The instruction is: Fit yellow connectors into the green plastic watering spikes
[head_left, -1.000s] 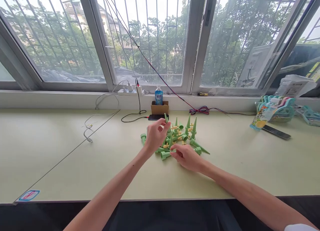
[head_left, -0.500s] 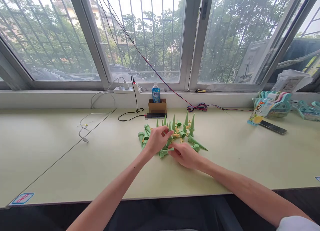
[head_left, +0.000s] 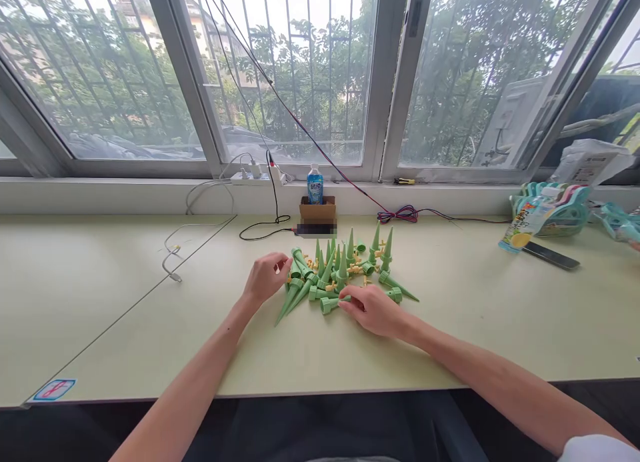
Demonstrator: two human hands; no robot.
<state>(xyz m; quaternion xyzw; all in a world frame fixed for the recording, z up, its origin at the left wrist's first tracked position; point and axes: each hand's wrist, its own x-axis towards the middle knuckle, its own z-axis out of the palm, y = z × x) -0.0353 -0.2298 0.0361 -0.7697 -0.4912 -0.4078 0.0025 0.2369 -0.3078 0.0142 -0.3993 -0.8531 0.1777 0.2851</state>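
A pile of green plastic watering spikes, several with yellow valve pieces [head_left: 356, 269], lies in the middle of the table. Some spikes [head_left: 343, 274] stand upright with their points up; others lie on their sides. At the pile's left edge, my left hand [head_left: 267, 277] has its thumb and fingertips closed against a spike [head_left: 297, 257]. My right hand [head_left: 373, 310] rests at the front of the pile, thumb and fingers closed round the narrow end of a lying spike [head_left: 328, 306], whose wide collar points left.
Behind the pile are a dark blurred object [head_left: 316, 229], a small cardboard box [head_left: 318, 211] and a blue-labelled bottle [head_left: 315, 186]. Cables [head_left: 400, 213] run along the wall. At right lie a phone [head_left: 553, 256], a lemon-printed pouch [head_left: 523, 229] and teal plastic items [head_left: 570, 212].
My left hand has moved left, from over the upright spikes to the pile's left edge. An upright spike now stands uncovered in the middle. My right hand stays at the lying spike.
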